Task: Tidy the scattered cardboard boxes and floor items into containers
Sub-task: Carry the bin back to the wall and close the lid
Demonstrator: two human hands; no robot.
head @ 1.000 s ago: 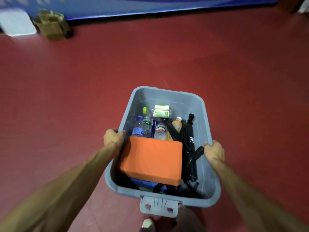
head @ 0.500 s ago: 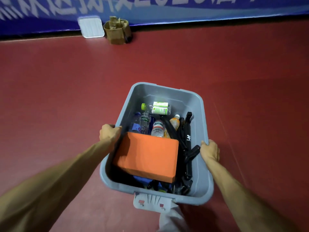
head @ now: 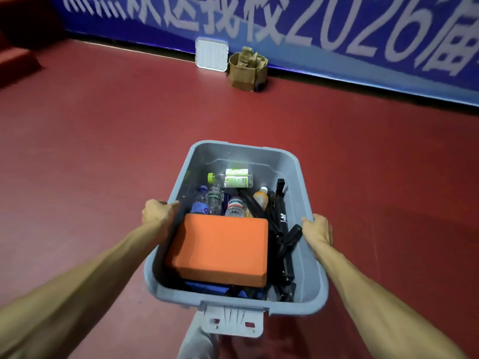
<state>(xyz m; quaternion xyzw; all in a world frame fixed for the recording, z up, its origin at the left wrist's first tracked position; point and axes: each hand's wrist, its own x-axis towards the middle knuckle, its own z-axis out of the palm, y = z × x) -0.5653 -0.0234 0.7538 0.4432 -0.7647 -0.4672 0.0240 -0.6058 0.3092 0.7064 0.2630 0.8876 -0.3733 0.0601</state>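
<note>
The grey bin [head: 305, 255] is carried above the red floor [head: 90, 151], its long axis pointing away toward the cardboard box [head: 247, 69] by the banner. Left hand [head: 158, 213] and right hand [head: 318, 229], arms outstretched, each have their grip clamped on a side rim. Since half a second ago the cardboard box, probably stuffed with scraps, appears nearer.

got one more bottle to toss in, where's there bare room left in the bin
Only the far end of the grey bin shows bare floor, between its far wall and the green-capped bottle. The near half is crowded: orange block left, black poles right, bottles between. Both hands grip the rims.
</note>
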